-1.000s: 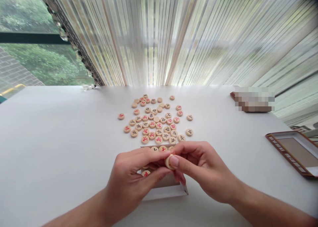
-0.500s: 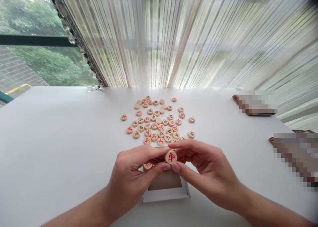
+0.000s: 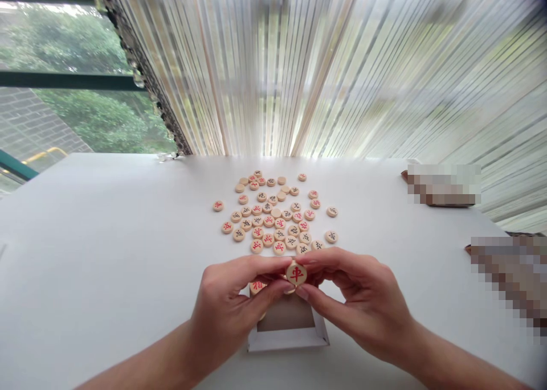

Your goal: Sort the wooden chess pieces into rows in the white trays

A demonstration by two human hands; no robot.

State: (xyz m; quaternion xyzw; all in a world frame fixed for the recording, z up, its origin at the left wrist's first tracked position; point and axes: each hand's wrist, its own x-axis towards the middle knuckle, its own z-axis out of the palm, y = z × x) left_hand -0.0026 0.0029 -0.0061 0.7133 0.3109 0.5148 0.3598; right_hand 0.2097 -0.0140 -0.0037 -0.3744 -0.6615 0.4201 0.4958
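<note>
Above a small shallow box (image 3: 288,340), my left hand (image 3: 235,299) and my right hand (image 3: 354,293) meet fingertip to fingertip. Between them they pinch a round wooden Chinese chess piece (image 3: 296,273) with a red character facing me. The pale edge of at least one more piece shows just behind and below it; how many are held is hidden. A piece with a red character (image 3: 257,286) sits at the box's left side, partly covered by my left hand. Brown bare bottom shows in the near part of the box.
Many loose Chinese chess pieces (image 3: 268,221), red-marked, black-marked and some blank side up, lie scattered on the white table (image 3: 128,253) beyond my hands. Two blurred brown-edged objects (image 3: 444,188) lie at the right. A string curtain (image 3: 273,65) and window stand behind.
The view has shifted slightly, so everything sits a little lower and to the right. My right fingertips have adjusted around the held piece, and a pale edge now shows beneath it.
</note>
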